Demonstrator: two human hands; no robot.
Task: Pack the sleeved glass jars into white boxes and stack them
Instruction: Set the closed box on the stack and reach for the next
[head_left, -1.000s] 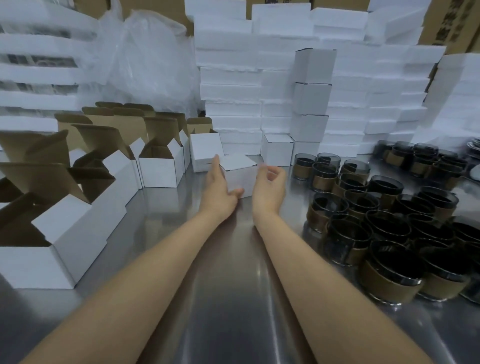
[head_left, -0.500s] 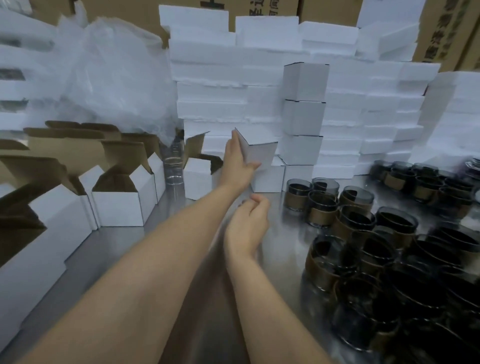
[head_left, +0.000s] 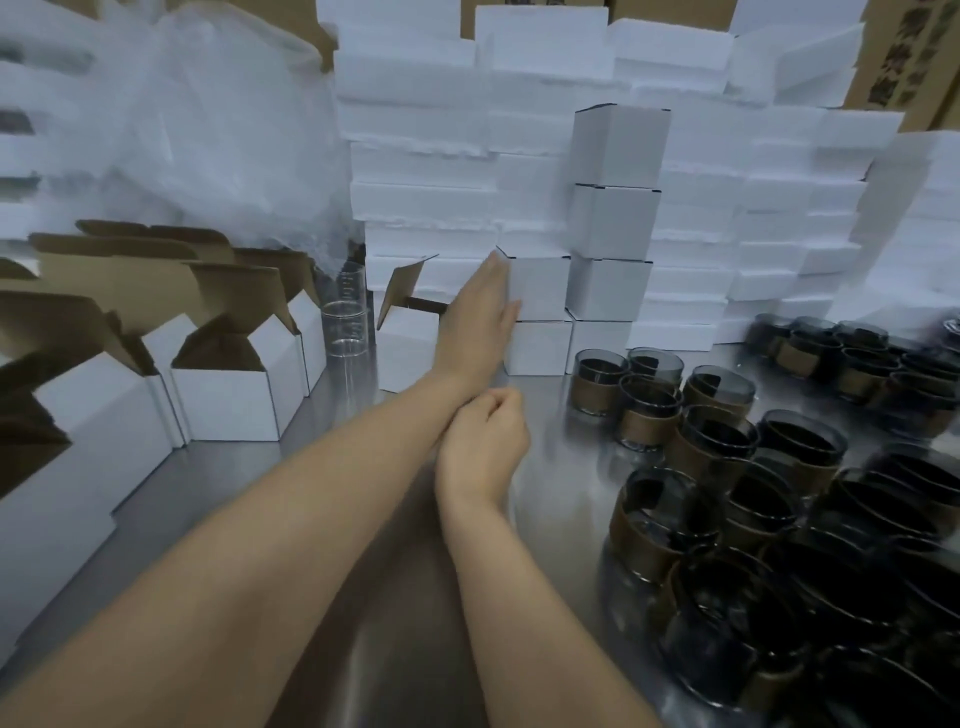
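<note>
Left hand (head_left: 480, 314), fingers straight toward 1 o'clock, presses the upright white box (head_left: 540, 286) (stacked); right hand (head_left: 485, 441) curled, empty

Masked by the left hand (head_left: 478, 322), one face of the stacked white box (head_left: 540, 286); cropped at far left, open boxes (head_left: 78, 415); smeared at lower right, sleeved jars (head_left: 779, 597); illegible at upper right, carton print (head_left: 898, 62).

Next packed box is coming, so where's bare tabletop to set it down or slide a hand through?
Bare steel table runs as a lane between the open white cardboard boxes on the left and the dark glass jars with brown sleeves on the right, partly under both forearms. The back is crowded with stacked closed white boxes.
</note>
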